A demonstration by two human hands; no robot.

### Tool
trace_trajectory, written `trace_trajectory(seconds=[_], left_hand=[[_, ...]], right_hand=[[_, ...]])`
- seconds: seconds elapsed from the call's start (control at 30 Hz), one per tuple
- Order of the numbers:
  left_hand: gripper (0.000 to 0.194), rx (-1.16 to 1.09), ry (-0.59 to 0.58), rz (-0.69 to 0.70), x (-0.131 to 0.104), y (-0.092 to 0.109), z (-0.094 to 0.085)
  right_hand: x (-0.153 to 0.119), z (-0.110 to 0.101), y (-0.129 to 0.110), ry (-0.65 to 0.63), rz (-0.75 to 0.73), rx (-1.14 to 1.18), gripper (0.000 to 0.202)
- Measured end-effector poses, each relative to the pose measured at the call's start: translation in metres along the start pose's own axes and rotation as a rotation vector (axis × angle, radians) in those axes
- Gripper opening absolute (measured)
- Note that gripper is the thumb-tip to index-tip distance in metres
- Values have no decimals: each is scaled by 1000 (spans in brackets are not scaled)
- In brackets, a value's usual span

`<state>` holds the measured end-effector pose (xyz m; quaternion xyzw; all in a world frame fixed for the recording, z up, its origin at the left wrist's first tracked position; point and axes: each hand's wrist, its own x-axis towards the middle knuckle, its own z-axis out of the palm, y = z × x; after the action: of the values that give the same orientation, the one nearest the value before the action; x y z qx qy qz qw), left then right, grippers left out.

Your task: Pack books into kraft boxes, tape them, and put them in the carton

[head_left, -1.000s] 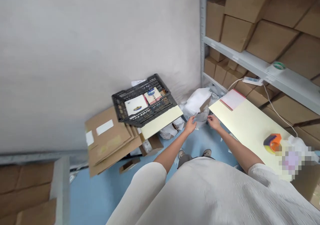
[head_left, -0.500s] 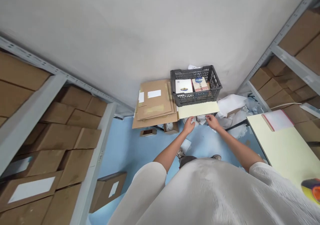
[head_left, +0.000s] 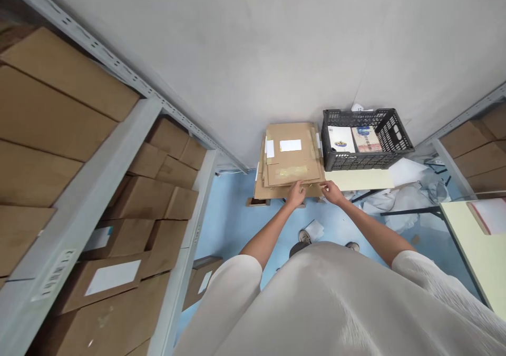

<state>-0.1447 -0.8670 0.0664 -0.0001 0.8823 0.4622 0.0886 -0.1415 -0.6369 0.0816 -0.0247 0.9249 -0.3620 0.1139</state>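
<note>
A stack of flattened cardboard boxes (head_left: 294,158) lies on the table against the wall, with white labels and a strip of tape on the top one. At the stack's front edge is my left hand (head_left: 295,195), its fingers pointing toward the cardboard and its thumb a little apart. My right hand (head_left: 332,192) is by the stack's front right corner, fingers curled together at the tips; whatever they may pinch is too small to make out. Just beyond that corner stands a black plastic crate (head_left: 367,162) holding books with a white cover (head_left: 341,139) and a patterned cover (head_left: 367,138).
Shelves of cardboard boxes (head_left: 130,203) rise along the left, and more boxes (head_left: 480,140) fill the right rack. White plastic wrapping (head_left: 411,193) lies heaped under the table. A pale table (head_left: 474,245) stands at right; a carton (head_left: 201,279) sits on the floor.
My view has turned left, so the crate and the cardboard stack appear farther right. Both hands have moved left from the bare table edge in front of the crate to the cardboard's front edge.
</note>
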Motion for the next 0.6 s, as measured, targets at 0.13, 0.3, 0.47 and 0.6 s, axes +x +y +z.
trace_trajectory(seconds=[0.13,0.3,0.47,0.6], left_hand=[[56,121,7,-12,6,-22,-35],[60,377,-4,-60,13,-39,-60],[73,512,-6,-184,19,-47,-71],[79,489,0,-234,20,-53,-79]], right_hand=[[24,18,-21,-50,-40,-100,37],[45,27,-34,-82,-39,-259,45],[54,33,-48,-139,121,-393,51],[53,38,-59,-155,121,-474,55]])
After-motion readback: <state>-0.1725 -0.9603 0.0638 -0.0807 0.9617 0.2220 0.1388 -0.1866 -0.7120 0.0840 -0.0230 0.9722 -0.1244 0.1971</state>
